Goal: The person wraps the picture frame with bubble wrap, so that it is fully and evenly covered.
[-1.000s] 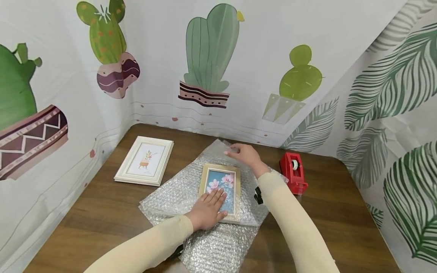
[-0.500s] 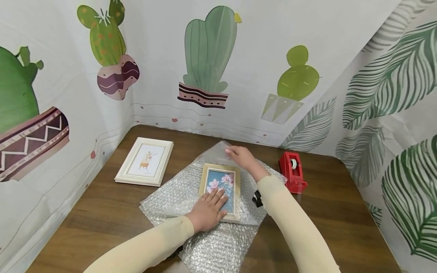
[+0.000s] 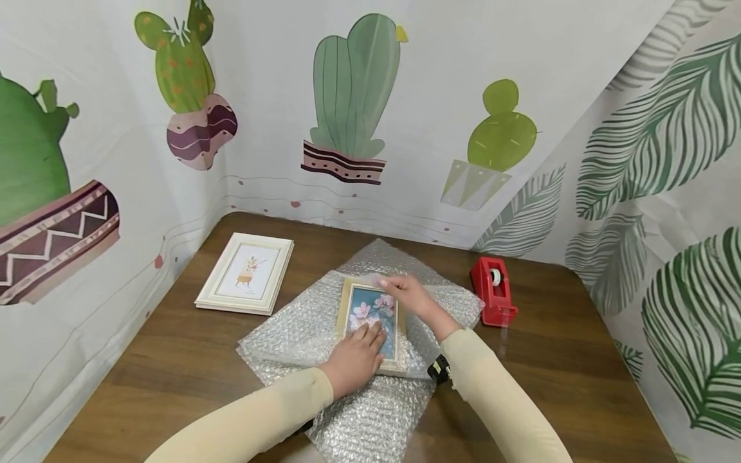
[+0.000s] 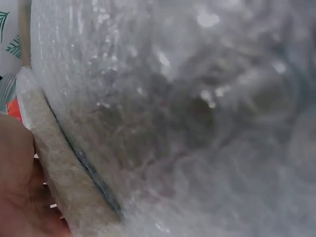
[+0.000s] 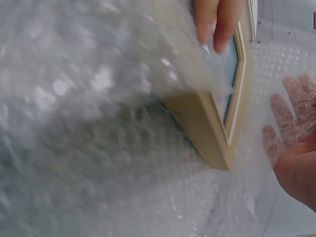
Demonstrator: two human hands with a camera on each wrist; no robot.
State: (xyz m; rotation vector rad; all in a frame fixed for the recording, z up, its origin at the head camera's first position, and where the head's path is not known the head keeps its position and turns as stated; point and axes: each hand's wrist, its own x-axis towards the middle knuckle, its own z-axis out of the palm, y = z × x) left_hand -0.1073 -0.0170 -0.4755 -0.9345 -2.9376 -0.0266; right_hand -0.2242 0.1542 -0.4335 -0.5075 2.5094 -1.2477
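Observation:
A gold picture frame [image 3: 345, 302] with pink flowers on blue lies on a sheet of bubble wrap [image 3: 370, 411] in the head view. My left hand [image 3: 353, 360] rests on the frame's lower part, fingers spread over folded film. With thumb and fingers my right hand [image 3: 408, 296] pinches a flap of the wrap beside the frame's upper right corner. In the right wrist view, the fingers of that right hand [image 5: 294, 128] show through the clear film, and a corner of the frame [image 5: 217, 133] is bare. Bubble wrap fills most of the left wrist view, past the left hand [image 4: 19, 182].
A white picture frame [image 3: 246, 273] lies on the wooden table [image 3: 173, 360] to the left. The red tape dispenser [image 3: 493, 292] stands to the right, close to the wrap's right corner. A cactus-patterned cloth [image 3: 428, 128] hangs behind and beside the table.
My right hand has moved down and toward me, drawing the wrap's flap from beyond the frame to its upper edge. My left hand stays on the frame.

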